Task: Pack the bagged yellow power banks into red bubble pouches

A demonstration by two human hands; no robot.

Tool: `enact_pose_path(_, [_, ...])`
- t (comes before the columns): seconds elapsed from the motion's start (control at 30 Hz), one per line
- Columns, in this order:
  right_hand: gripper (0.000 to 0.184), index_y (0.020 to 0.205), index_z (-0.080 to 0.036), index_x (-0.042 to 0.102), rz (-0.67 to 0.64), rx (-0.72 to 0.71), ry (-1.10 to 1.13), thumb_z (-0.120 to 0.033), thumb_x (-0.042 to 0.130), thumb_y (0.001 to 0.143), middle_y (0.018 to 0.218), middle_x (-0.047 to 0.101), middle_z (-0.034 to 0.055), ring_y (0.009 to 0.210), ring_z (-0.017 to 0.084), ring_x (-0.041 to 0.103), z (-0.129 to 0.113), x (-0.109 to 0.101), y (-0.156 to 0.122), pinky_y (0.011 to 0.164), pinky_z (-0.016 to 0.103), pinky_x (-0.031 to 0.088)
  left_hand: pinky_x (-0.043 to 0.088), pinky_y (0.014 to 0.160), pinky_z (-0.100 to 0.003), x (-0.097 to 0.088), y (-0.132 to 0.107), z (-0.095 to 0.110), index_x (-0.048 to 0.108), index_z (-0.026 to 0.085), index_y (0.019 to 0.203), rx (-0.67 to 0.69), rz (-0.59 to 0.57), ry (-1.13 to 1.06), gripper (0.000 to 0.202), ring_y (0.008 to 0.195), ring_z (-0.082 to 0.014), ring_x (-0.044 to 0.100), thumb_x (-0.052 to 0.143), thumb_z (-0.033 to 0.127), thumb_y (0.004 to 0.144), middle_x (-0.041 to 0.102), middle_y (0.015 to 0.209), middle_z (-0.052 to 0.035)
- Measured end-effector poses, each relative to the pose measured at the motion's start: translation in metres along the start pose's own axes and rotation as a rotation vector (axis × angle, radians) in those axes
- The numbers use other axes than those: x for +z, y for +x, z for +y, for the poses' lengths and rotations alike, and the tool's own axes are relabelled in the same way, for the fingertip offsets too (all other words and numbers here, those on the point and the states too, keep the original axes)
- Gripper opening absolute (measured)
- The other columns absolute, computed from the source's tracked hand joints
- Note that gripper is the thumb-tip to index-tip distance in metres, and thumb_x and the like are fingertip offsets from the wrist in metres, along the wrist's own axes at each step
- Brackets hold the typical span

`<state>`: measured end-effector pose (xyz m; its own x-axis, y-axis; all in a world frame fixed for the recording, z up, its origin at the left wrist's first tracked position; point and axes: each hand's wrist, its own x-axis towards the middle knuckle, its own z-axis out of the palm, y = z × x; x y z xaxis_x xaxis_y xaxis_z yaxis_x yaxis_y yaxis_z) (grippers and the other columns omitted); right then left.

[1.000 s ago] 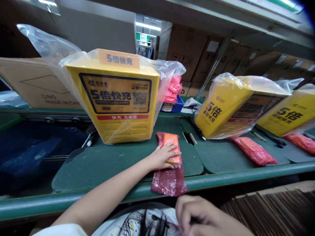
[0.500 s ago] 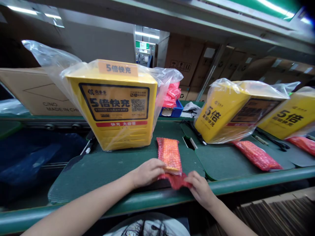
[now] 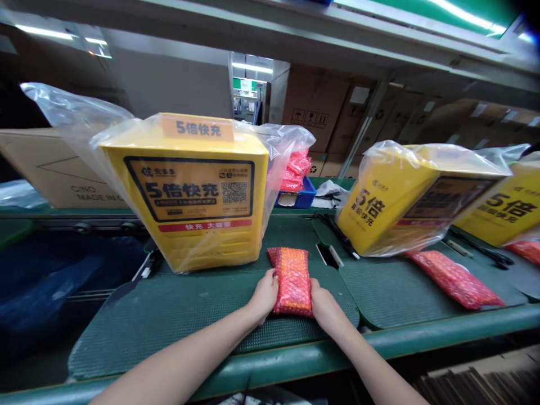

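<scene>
A red bubble-wrap pouch (image 3: 292, 281) with something orange-yellow inside rests on the green conveyor plate (image 3: 202, 304). My left hand (image 3: 265, 293) grips its left edge, and my right hand (image 3: 324, 302) closes on its right edge. The fingertips of both hands are partly hidden by the pouch. Just behind and to the left stands a yellow box-shaped unit (image 3: 211, 247) in a clear plastic bag, its dark-framed label turned towards me.
To the right, a second bagged yellow unit (image 3: 379, 208) stands beside another red bubble-wrap pouch (image 3: 458, 278) and black cables (image 3: 485, 250). A blue bin (image 3: 304, 194) holds red pouches at the back. The conveyor's green rail (image 3: 287, 360) runs along the front.
The pouch's loose red end flap is folded out of sight. My right hand has moved from that flap to the pouch's right side, and my left hand now holds the left side.
</scene>
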<state>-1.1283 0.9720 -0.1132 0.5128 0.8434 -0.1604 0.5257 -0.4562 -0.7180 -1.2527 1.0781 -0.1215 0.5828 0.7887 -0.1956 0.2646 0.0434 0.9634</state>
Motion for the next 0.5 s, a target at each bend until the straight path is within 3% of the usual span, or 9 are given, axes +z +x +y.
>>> enact_pose_path(0.1, [0.015,0.089,-0.014,0.044,-0.023,-0.013,0.01,-0.017,0.036,0.078,0.077,0.061,0.0136,0.071,0.023,0.058,-0.006,-0.002,-0.004,0.066,0.03,0.039,0.041,0.08,-0.028,0.002,0.001,0.01,0.055,0.014,0.105,0.015,-0.093,-0.127,0.031,0.09,-0.0198,0.055,0.039,0.027,0.082,0.059,0.103,-0.0078])
enact_pose_path(0.23, [0.029,0.105,-0.014,0.037,0.051,-0.037,0.103,-0.023,0.019,0.084,0.088,0.061,0.0122,0.08,0.019,0.059,-0.016,-0.003,-0.015,0.069,0.026,0.041,0.042,0.078,-0.032,-0.002,-0.009,0.023,0.057,0.014,0.106,-0.004,-0.176,-0.355,0.035,0.084,-0.0204,0.056,0.046,0.03,0.077,0.062,0.099,-0.0075])
enact_pose_path(0.3, [0.031,0.106,-0.015,0.038,0.091,-0.059,0.165,-0.027,0.021,0.084,0.088,0.062,0.0112,0.077,0.02,0.059,-0.021,0.001,-0.023,0.068,0.027,0.042,0.043,0.078,-0.032,-0.009,-0.019,0.026,0.055,0.014,0.109,0.0,-0.16,-0.37,0.038,0.085,-0.0209,0.056,0.047,0.031,0.077,0.062,0.099,-0.0076])
enact_pose_path(0.4, [0.032,0.106,-0.015,0.04,0.051,-0.124,0.229,-0.029,0.024,0.083,0.085,0.063,0.0104,0.074,0.02,0.06,-0.03,0.013,-0.033,0.065,0.026,0.043,0.042,0.083,-0.033,-0.025,-0.037,0.02,0.052,0.013,0.114,0.017,-0.069,-0.312,0.042,0.092,-0.0221,0.055,0.046,0.035,0.078,0.06,0.104,-0.0081])
enact_pose_path(0.5, [0.029,0.108,-0.016,0.04,-0.048,-0.17,-0.037,-0.024,0.025,0.085,0.085,0.064,0.0105,0.078,0.02,0.062,-0.039,0.025,-0.035,0.065,0.026,0.044,0.04,0.089,-0.033,-0.043,-0.048,0.009,0.047,0.012,0.118,0.037,0.019,-0.162,0.044,0.099,-0.0217,0.052,0.037,0.033,0.082,0.057,0.11,-0.0082])
